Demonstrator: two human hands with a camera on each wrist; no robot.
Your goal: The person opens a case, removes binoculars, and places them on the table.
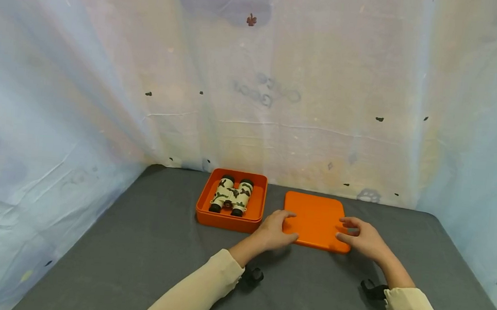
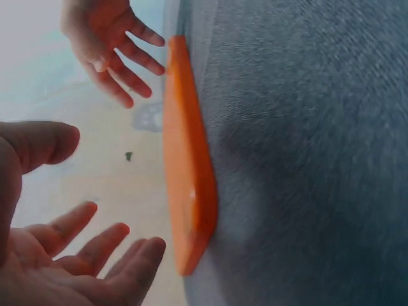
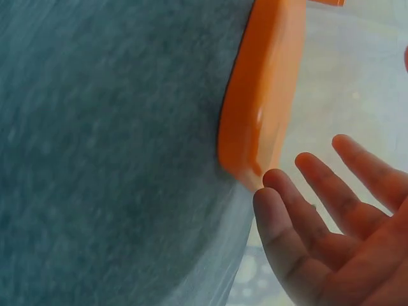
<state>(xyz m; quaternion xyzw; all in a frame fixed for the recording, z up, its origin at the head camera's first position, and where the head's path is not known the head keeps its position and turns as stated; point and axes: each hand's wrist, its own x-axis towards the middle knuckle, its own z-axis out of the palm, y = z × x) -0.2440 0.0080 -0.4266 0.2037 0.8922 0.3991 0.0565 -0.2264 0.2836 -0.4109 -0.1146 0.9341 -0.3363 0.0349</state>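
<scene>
An orange lid [image 1: 315, 218] lies flat on the grey table, its edge also seen in the left wrist view. Over its left edge hovers my left hand [image 1: 274, 231], fingers spread and thumb apart. My right hand [image 1: 365, 240] is at the lid's right edge with fingers loosely bent; in the right wrist view its fingertips [image 3: 273, 207] come close to the lid's corner [image 3: 245, 140], and contact cannot be told. Left of the lid stands an open orange box [image 1: 227, 221]. Binoculars [image 1: 241, 198] with a cream camouflage pattern lie inside it.
The grey table [image 1: 143, 263] carries these things. Pale patterned sheeting [image 1: 307, 72] hangs behind it and along both sides. Black straps [image 1: 253, 275] sit at the wrists, below the cream sleeves [image 1: 203, 287].
</scene>
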